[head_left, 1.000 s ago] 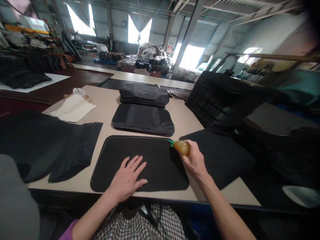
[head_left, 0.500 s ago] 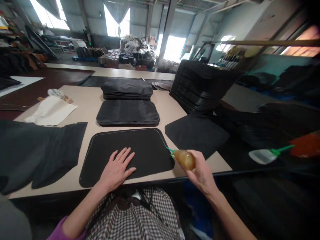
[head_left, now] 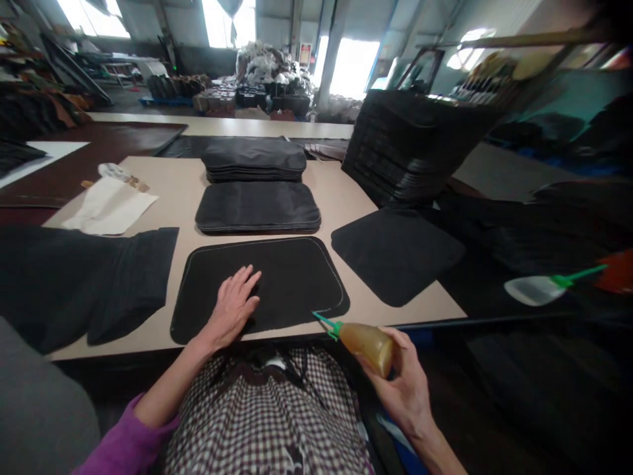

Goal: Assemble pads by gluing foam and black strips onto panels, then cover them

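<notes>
A black rounded panel point(head_left: 281, 284) lies flat at the table's front edge, with a thin pale line of glue along its far and right borders. My left hand point(head_left: 232, 307) rests on the panel's left part, fingers stretched out. In my right hand point(head_left: 405, 376) is a glue bottle point(head_left: 366, 344), see-through and amber, held tilted with its green nozzle pointing left. The nozzle tip is at the panel's near right edge, where the pale line ends.
Behind the panel are two stacks of black panels point(head_left: 257, 208). A five-sided black piece point(head_left: 395, 254) lies to the right, below a tall dark stack point(head_left: 415, 152). Black sheets point(head_left: 128, 277) and a cream cloth point(head_left: 111, 208) lie left. Another green-tipped bottle point(head_left: 531, 290) is at far right.
The glue bottle has moved around the panel's right corner to the near edge, and the pale line now follows that corner. My left hand stays on the panel, its fingers closer together.
</notes>
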Available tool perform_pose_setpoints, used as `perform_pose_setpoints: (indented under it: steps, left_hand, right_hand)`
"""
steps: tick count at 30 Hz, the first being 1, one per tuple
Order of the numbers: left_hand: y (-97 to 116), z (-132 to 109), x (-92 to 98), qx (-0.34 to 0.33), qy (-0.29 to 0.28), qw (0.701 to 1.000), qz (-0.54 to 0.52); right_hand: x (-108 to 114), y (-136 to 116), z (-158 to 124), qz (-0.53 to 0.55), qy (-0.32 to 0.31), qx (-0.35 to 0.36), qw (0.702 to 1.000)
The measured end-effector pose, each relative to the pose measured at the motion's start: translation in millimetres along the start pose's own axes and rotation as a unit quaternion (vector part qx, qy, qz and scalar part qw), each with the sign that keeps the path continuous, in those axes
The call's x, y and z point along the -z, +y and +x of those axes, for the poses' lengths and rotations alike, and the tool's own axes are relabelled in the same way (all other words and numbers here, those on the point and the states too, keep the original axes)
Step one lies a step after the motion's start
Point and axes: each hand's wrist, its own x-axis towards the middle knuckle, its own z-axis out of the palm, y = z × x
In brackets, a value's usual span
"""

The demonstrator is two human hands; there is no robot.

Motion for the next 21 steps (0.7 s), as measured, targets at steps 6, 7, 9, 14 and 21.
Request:
perform_pose_setpoints:
  steps: [6,7,9,14,21]
  left_hand:
    - [-27.9,-17.0,48.9,0.091,0.093,0.987,-0.099]
    - [-35.5,-20.9,57.7,0.102,0.096,0.986,-0.084]
    - [-51.5,-29.4,72.6,0.115,0.088,0.989,-0.041]
    - [-80.8,-47.8,87.7,0.099,0.024,0.993,0.06]
    - [-84.2,-54.4,83.5,0.087,0.022,0.991,0.097]
  right_hand:
    - [-55.1,-40.3,8.8,0.087,-0.104,0.046,0.99]
    - [-65.0,-48.7,11.8,0.1,-0.122,0.062,0.985]
    - [-85.4,-66.3,18.4,0.123,-0.159,0.094,0.975]
    - [-138.1,-111.3,31.9,0.2,-0.214,0.177,0.94]
    - [-165.7,-143.5,43.5,0.234,-0.27,0.207,0.911]
